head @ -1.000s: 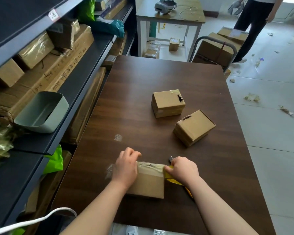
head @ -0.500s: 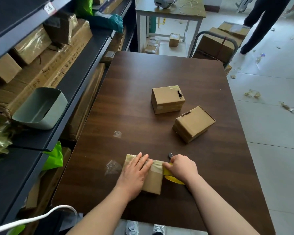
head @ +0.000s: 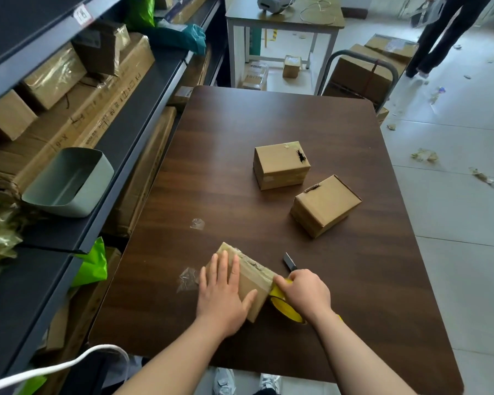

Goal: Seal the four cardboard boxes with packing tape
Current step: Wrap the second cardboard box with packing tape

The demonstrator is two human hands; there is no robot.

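A small cardboard box lies near the front of the brown table, turned at an angle, with clear tape along its upper edge. My left hand presses flat on its top with straight fingers. My right hand grips a yellow roll of packing tape held against the box's right end. Two more closed cardboard boxes stand farther back: one with a black tear in its top, and a tilted one to its right.
A dark cutter lies on the table just behind my right hand. Scraps of clear tape lie left of the box. Shelves with cartons and a grey bin line the left. A person stands at the back right by a trolley of boxes.
My left hand went from gripping the box's left end to lying flat on its top. The box has turned at an angle, and the tape roll now sits at its right end.
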